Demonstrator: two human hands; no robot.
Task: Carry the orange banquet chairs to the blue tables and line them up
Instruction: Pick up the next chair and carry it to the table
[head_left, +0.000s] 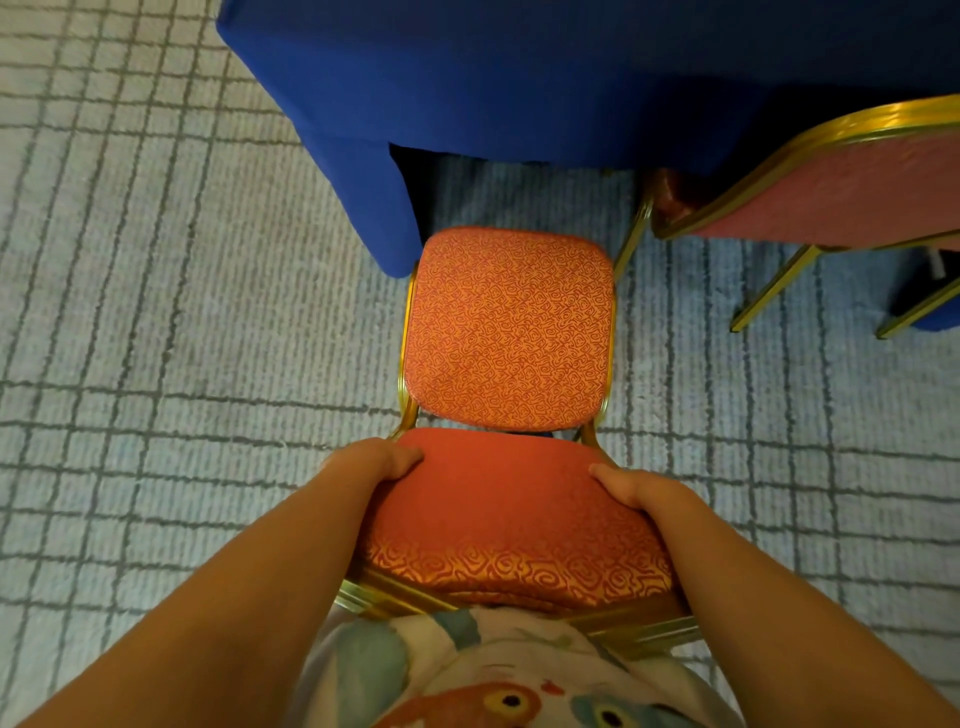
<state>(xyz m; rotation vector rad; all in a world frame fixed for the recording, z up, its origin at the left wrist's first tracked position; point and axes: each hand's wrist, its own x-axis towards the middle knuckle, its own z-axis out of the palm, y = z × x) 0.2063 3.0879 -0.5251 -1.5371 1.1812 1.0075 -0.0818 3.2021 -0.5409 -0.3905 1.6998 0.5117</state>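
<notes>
orange chair | both hands grip backrest | no legible writing, seemingly

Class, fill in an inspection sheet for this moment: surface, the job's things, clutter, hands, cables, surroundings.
Surface: pale carpet with a grey grid pattern.
Job's things: orange chair facing the blue table; second chair to its right at the table.
Clutter: nothing seen.
Hands: left hand and right hand each keep a grip on the chair's backrest.
Cables: nothing seen.
Surroundings: only carpet in view.
</notes>
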